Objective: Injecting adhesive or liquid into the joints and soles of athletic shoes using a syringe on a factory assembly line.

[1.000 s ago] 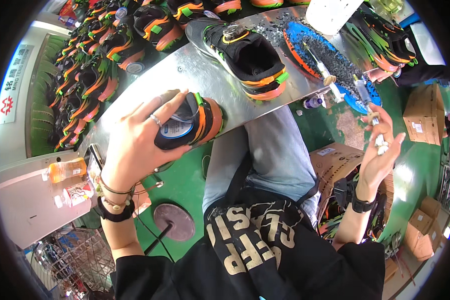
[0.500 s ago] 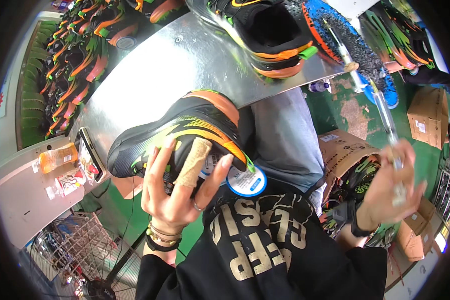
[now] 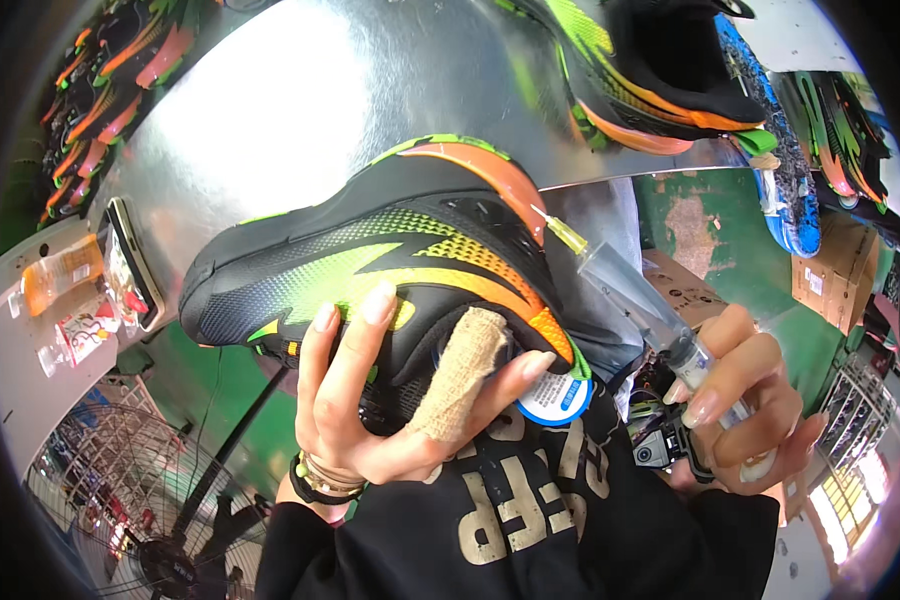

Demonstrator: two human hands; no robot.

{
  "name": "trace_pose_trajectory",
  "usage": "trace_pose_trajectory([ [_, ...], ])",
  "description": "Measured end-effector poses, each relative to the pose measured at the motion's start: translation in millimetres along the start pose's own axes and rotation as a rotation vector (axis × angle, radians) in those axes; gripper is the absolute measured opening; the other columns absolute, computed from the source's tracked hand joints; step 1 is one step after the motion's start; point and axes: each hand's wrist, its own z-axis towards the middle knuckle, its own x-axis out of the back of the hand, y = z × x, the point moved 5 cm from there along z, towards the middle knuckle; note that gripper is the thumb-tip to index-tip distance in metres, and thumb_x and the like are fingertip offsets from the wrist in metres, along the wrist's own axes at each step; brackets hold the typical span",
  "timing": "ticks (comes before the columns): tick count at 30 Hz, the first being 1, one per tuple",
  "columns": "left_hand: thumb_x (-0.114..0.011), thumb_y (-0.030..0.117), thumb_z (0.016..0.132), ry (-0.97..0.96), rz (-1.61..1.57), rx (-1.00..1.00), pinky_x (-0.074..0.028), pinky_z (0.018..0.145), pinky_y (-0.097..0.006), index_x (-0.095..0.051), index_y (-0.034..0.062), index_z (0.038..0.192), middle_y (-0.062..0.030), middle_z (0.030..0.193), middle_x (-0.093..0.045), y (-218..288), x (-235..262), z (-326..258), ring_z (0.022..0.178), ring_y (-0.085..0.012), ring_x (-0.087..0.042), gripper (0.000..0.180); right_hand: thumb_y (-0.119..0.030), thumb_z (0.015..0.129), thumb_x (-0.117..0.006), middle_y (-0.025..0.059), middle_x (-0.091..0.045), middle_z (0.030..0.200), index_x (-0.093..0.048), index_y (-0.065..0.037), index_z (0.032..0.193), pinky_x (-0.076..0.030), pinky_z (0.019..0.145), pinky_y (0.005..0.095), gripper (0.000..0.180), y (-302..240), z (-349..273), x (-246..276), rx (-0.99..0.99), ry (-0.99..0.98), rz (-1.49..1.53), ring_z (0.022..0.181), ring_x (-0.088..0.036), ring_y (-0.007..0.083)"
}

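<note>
My left hand [image 3: 370, 425] grips a black sneaker [image 3: 330, 265] with green, yellow and orange patterning, turned sole-up and tilted. One of its fingers is wrapped in a tan bandage [image 3: 460, 375]. A round blue and white tag [image 3: 558, 400] hangs by the shoe's collar. My right hand [image 3: 755, 400] is closed round a clear syringe [image 3: 635, 295] with a yellow needle hub. The needle tip lies at the edge of the pinkish-orange heel sole [image 3: 495, 180]; I cannot tell whether it touches. A matching sneaker [image 3: 650, 85] rests on the metal table.
The shiny metal table [image 3: 270, 110] spans the far side. A blue, dark-smeared pad [image 3: 795, 215] juts past its right edge. At left are a phone [image 3: 135, 265] and an orange drink bottle [image 3: 62, 275]. A fan [image 3: 165, 560], cardboard box [image 3: 835, 275] and rows of sneakers [image 3: 105, 115] surround me.
My right hand has brought the syringe left and inward to the heel of the held sneaker. The sneaker appears larger and nearer, and the view has shifted.
</note>
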Motion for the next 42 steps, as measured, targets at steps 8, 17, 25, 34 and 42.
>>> trace_pose_trajectory([
  [8,-0.073,0.032,0.077,0.037,0.055,-0.05,-0.055,0.076,-0.05,-0.059,0.0396,0.122,0.0063,0.117,-0.054,2,-5,-8,0.099,-0.0387,-0.059,0.049,-0.032,0.095,-0.038,0.0111,-0.057,0.086,-0.047,-0.017,0.055,-0.036,0.068,0.0321,0.043,6,4,-6,-0.101,-0.027,-0.057,0.07,-0.043,0.0207],
  [17,-0.073,0.035,0.073,0.045,0.012,-0.068,-0.055,0.075,-0.049,-0.062,0.0403,0.118,0.0074,0.11,-0.055,2,-4,-7,0.096,-0.0357,-0.06,0.047,-0.029,0.1,-0.025,0.0068,-0.052,0.084,-0.045,-0.017,0.062,-0.038,0.073,0.0257,0.045,8,15,-9,-0.18,-0.114,-0.129,0.068,-0.044,0.0166],
  [25,-0.072,0.034,0.074,-0.017,0.013,-0.058,-0.054,0.08,-0.05,-0.063,0.039,0.117,0.0064,0.107,-0.055,-1,-3,-6,0.098,-0.038,-0.058,0.044,-0.023,0.098,-0.02,0.0118,-0.051,0.081,-0.04,-0.016,0.057,-0.036,0.072,0.0262,0.047,6,14,-6,-0.183,-0.04,-0.06,0.064,-0.042,0.0165],
  [34,-0.069,0.028,0.08,0.002,0.044,-0.102,-0.052,0.084,-0.052,-0.059,0.0372,0.12,0.003,0.11,-0.056,-1,-4,1,0.101,-0.0394,-0.056,0.041,-0.022,0.099,-0.024,0.0091,-0.047,0.072,-0.027,-0.017,0.051,-0.037,0.068,0.028,0.048,2,2,-1,-0.227,0.086,-0.102,0.061,-0.039,0.0185],
  [42,-0.067,0.025,0.081,-0.016,-0.01,-0.147,-0.052,0.083,-0.052,-0.064,0.031,0.115,0.0002,0.1,-0.063,-11,-3,5,0.1,-0.0405,-0.057,0.035,-0.019,0.096,-0.027,0.0071,-0.051,0.072,-0.033,-0.019,0.05,-0.038,0.059,0.0303,0.046,6,1,5,-0.226,0.011,-0.094,0.053,-0.037,0.0169],
])
